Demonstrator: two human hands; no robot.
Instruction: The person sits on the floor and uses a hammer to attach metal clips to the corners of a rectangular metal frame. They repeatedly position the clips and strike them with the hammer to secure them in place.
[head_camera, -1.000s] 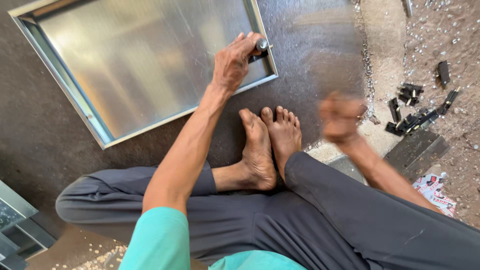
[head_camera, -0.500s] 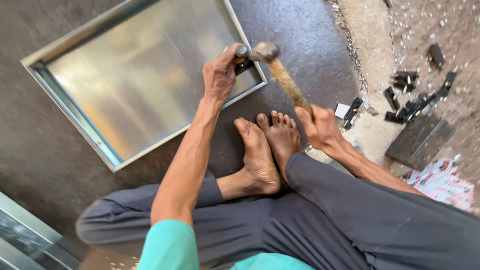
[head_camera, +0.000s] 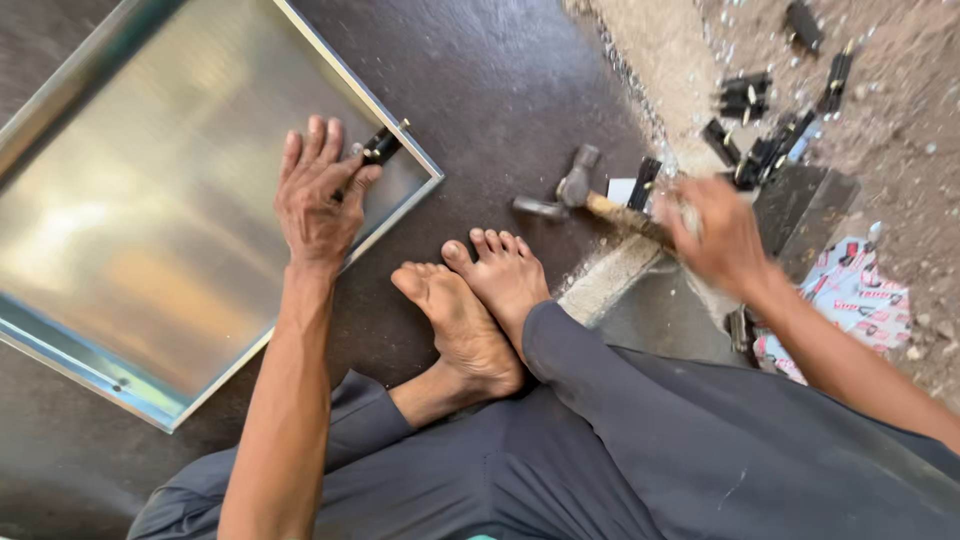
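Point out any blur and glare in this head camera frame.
Head view: the right hand is smeared by motion blur, the hammer it grips less so; the left hand and black hinge are sharp; soft glare washes across the metal tray.

A dark, smooth floor (head_camera: 520, 90) fills most of the view. To the right lies pale, gritty ground (head_camera: 900, 110) in daylight.

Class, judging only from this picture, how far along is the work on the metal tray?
Done: a small black fitting sits at the metal tray rim. In hand: left hand steadies it; right hand grips the hammer. Left: more black fittings lie unused.
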